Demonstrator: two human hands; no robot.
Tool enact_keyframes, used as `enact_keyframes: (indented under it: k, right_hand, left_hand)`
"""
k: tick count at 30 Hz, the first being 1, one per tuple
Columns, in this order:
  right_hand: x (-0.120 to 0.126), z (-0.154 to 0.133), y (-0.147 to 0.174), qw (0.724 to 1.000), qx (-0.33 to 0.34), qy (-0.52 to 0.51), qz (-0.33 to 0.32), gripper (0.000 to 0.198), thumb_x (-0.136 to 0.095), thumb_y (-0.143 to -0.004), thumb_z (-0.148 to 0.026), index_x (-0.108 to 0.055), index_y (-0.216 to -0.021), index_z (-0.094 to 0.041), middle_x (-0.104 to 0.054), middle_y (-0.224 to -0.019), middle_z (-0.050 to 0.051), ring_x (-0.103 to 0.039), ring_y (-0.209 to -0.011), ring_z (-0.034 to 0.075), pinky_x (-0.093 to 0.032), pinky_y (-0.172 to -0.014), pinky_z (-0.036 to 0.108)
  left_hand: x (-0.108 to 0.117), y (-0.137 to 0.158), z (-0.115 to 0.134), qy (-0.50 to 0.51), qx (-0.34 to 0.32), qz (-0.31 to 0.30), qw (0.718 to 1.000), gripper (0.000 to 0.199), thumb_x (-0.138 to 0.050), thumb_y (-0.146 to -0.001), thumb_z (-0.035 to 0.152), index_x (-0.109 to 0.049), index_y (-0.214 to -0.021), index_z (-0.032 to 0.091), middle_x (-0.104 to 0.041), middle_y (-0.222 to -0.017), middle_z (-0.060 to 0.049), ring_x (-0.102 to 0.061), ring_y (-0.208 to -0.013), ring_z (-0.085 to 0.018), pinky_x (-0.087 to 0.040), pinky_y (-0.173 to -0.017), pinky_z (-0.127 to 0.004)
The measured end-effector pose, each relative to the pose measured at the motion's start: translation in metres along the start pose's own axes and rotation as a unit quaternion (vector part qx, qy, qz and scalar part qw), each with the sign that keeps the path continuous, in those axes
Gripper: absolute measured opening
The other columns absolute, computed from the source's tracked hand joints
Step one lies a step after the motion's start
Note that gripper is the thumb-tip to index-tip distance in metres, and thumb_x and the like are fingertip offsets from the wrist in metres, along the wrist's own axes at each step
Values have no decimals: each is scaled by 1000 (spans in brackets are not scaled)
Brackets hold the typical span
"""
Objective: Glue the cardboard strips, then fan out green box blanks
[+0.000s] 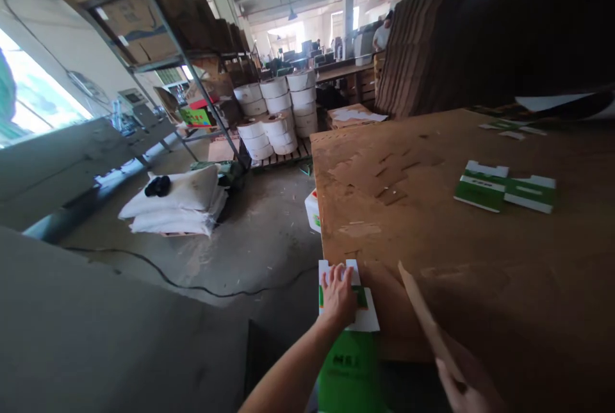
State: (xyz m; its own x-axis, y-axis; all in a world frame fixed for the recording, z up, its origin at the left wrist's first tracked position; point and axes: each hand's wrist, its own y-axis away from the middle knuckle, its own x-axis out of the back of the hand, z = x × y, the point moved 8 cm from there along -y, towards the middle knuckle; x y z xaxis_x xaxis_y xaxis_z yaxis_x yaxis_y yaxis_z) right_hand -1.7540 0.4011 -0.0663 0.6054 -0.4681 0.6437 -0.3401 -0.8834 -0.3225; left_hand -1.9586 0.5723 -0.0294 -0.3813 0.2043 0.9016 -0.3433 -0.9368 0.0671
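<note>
At the near left corner of the brown worktable [480, 240]: one green-and-white printed carton [348, 371], white flaps at its far end, green panel toward the viewer. Left hand [339, 298] — fingers spread and bent, laid over the flaps. Right hand [464, 384], near, to the right of the carton: blurred, pinching a brown cardboard piece [425, 317] between thumb and fingers — piece slanted, seen nearly edge-on. Farther right on the tabletop: two green-and-white carton pieces [482, 187], side by side. Far left, beyond the table: stacked white rolls [276, 112] on a pallet.
</note>
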Motion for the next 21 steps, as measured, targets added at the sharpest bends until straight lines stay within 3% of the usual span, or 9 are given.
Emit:
enact_keyframes:
  k: [3,5,10,14,17,21]
  right_hand:
    - [-25,-17,5,995,96,1,-14,46,-42,-86,-20,-60,-128,-26,-64,-131,4,-62,-117,23,-50,-99,35]
    - [-45,-18,8,991,126,25,-44,60,-39,-79,-9,-55,-135,-26,-56,-141,4,-54,-126,23,-48,-101,36]
    - [-84,0,15,978,82,138,-134,82,-40,-61,3,-54,-136,-27,-43,-151,4,-36,-139,28,-38,-109,48]
    - [-90,-3,20,969,89,178,-144,82,-42,-66,4,-50,-138,-34,-40,-152,0,-30,-142,26,-36,-111,48]
    - [-87,-11,20,967,98,204,-117,81,-42,-67,5,-50,-137,-36,-43,-150,1,-35,-140,28,-38,-108,51]
    - [-89,-24,21,958,114,226,-138,86,-40,-66,8,-46,-139,-38,-43,-149,1,-39,-137,30,-40,-106,55]
  left_hand:
    - [-15,-4,11,4,-37,-6,999,61,-44,-82,15,-39,-143,18,-36,-153,-9,-22,-144,-28,-11,-118,-58]
    - [-20,-3,10,9,-54,3,998,59,-42,-85,17,-38,-143,16,-37,-153,-9,-23,-144,-27,-11,-118,-57]
    - [-20,-2,1,14,-54,26,998,54,-42,-87,20,-41,-141,19,-44,-149,-7,-29,-142,-25,-15,-118,-55]
    - [-19,1,3,4,-71,17,997,53,-41,-89,21,-40,-142,20,-43,-149,-7,-29,-142,-25,-15,-118,-56]
    - [-18,3,5,-4,-77,6,997,54,-40,-89,20,-39,-143,18,-42,-150,-8,-26,-143,-26,-13,-118,-57]
    - [-16,5,5,-17,-69,-4,997,56,-38,-87,16,-39,-143,19,-41,-151,-8,-26,-143,-27,-14,-118,-58]
